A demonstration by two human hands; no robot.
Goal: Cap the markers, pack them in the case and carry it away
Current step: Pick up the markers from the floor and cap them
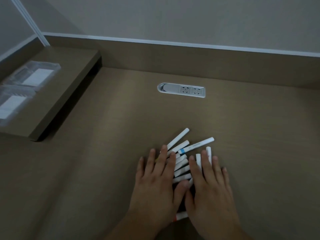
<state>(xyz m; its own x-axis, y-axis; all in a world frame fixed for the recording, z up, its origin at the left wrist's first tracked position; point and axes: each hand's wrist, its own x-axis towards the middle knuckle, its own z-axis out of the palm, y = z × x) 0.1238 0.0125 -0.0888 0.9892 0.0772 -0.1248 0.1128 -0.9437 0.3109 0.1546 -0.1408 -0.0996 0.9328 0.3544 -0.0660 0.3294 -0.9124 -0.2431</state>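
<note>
Several white markers lie in a loose pile on the brown desk, near its front. One marker with a blue band sticks out toward the back right. My left hand lies flat on the pile's left side, fingers straight. My right hand lies flat on the right side, fingers straight over two upright-pointing markers. Between the wrists a marker end with a red band shows. Much of the pile is hidden under both palms. Clear plastic cases sit on a raised shelf at the far left.
A silver socket panel is set into the desk behind the markers. The raised shelf at the left has a dark front edge. A low back panel and grey wall close the far side.
</note>
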